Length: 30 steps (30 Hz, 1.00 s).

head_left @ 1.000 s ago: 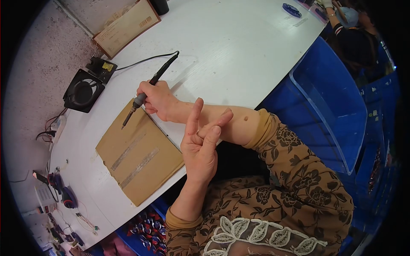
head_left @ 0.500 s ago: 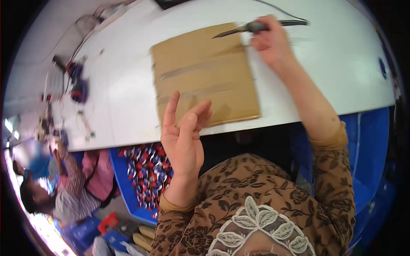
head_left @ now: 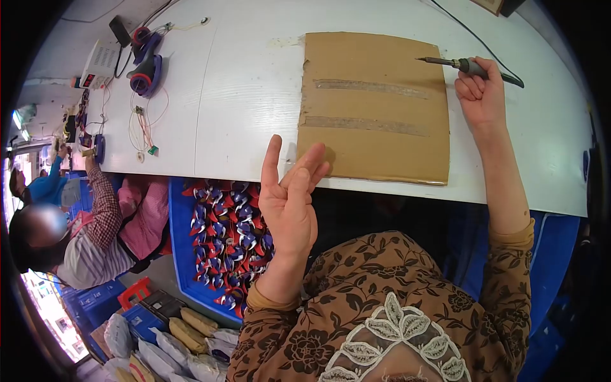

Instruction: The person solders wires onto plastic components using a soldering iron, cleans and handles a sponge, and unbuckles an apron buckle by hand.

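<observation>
My right hand (head_left: pixel 482 99) grips a soldering iron (head_left: pixel 468 65) by its dark handle. The iron's thin metal tip points left, over the upper right part of a flat cardboard sheet (head_left: pixel 379 153). Two strips of brownish tape run across that cardboard, which lies on the white table. At the sheet's lower left corner is my left hand (head_left: pixel 289 207), palm up. Its index finger is raised and apart from the others, the thumb is near the bent fingers, and no object shows in it.
A cable (head_left: pixel 474 35) runs from the iron to the table's far side. Below the table edge, a blue bin (head_left: pixel 181 254) holds many red, white and blue parts. Purple-and-red headphones (head_left: pixel 146 70) and thin wires (head_left: pixel 145 130) lie at left. A co-worker (head_left: pixel 95 251) sits there.
The view has shifted, so the cardboard appears farther right. My right hand and the soldering iron sit lower and farther right in view. My left hand keeps nearly the same pose.
</observation>
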Available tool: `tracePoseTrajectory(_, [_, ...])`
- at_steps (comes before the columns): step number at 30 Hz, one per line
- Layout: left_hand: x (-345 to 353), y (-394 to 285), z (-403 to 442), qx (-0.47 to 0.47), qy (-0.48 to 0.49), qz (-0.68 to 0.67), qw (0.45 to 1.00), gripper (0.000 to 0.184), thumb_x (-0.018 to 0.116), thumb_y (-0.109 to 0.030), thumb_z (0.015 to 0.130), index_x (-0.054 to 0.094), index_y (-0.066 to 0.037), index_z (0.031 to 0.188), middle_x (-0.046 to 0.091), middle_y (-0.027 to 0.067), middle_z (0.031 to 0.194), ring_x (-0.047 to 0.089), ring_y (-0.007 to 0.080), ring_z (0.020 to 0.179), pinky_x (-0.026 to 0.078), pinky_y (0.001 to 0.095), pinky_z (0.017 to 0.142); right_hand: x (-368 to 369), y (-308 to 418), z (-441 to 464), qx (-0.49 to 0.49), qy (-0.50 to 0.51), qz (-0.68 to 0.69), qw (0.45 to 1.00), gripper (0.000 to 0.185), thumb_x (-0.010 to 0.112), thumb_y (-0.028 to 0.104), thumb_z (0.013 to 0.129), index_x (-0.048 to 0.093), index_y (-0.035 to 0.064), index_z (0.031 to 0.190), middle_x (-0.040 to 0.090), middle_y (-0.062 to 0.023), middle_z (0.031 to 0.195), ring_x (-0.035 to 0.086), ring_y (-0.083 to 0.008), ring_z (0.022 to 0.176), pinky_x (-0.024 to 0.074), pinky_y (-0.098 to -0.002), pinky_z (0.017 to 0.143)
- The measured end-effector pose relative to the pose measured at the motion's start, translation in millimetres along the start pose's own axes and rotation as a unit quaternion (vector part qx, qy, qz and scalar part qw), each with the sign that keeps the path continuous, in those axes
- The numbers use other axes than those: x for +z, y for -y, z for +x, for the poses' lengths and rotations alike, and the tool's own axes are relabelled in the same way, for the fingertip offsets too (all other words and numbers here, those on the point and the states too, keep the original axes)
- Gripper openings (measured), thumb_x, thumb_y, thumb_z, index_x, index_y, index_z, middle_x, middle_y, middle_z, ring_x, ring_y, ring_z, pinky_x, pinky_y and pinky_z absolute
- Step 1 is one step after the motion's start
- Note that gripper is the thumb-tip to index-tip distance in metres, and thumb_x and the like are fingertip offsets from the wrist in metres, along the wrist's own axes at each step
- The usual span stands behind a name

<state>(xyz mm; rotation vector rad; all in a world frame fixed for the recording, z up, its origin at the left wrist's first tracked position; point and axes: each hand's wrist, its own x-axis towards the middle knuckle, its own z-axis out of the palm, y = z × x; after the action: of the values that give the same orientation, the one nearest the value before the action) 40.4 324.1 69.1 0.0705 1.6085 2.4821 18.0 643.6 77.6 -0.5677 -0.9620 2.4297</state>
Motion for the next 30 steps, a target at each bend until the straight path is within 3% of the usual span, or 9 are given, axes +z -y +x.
tracePoseTrajectory(11, [-3.0,8.0,-7.4,0.026,-0.001,0.027,0.999,0.054,0.051,-0.004,0.088,0.024,0.011,0.132,0.061,0.0235,0.102,0.062,0.0248,0.094,0.051,0.0346,0.083,-11.3,4.2,3.3,0.003,0.020,0.009,1.000,0.011,0.052,0.008,0.081,0.047,0.0006,0.074,0.049,-0.0043,0.062,0.023,-0.0070,0.041,0.0219,-0.0219,0.039])
tracePoseTrajectory(18, [-4.7,7.9,-13.7,0.027,-0.011,0.045,0.999,0.057,0.050,-0.004,0.088,0.019,0.011,0.134,0.062,0.0234,0.102,0.061,0.0249,0.098,0.050,0.0346,0.085,-14.4,5.7,3.3,-0.002,0.025,0.009,1.000,0.011,0.052,0.008,0.081,0.048,-0.0007,0.076,0.050,-0.0055,0.063,0.023,-0.0072,0.042,0.0222,-0.0218,0.040])
tracePoseTrajectory(21, [-1.8,8.3,-16.5,0.029,-0.006,0.042,0.999,0.057,0.049,-0.004,0.088,0.018,0.009,0.135,0.061,0.0237,0.102,0.060,0.0256,0.099,0.050,0.0354,0.086,-20.1,8.6,4.7,0.008,0.049,0.005,0.999,0.010,0.053,0.008,0.080,0.048,0.0002,0.076,0.052,-0.0057,0.067,0.030,-0.0079,0.046,0.0239,-0.0225,0.041])
tracePoseTrajectory(23, [-2.9,8.0,-15.9,0.026,0.005,0.025,0.999,0.056,0.047,-0.003,0.088,0.019,0.007,0.136,0.061,0.0238,0.102,0.060,0.0262,0.099,0.050,0.0361,0.086,-15.9,9.2,2.8,0.002,-0.001,0.005,1.000,0.009,0.055,0.008,0.079,0.049,0.0009,0.077,0.053,-0.0058,0.071,0.037,-0.0092,0.052,0.0256,-0.0233,0.042])
tracePoseTrajectory(30, [-15.5,2.4,-11.7,-0.140,0.054,-0.192,0.970,0.051,0.040,-0.010,0.088,0.027,0.003,0.136,0.059,0.0235,0.108,0.056,0.0328,0.106,0.047,0.0413,0.089,-18.6,10.4,7.0,0.007,-0.026,-0.010,1.000,0.008,0.057,0.008,0.078,0.051,0.0032,0.081,0.054,-0.0050,0.075,0.048,-0.0119,0.064,0.0293,-0.0245,0.045])
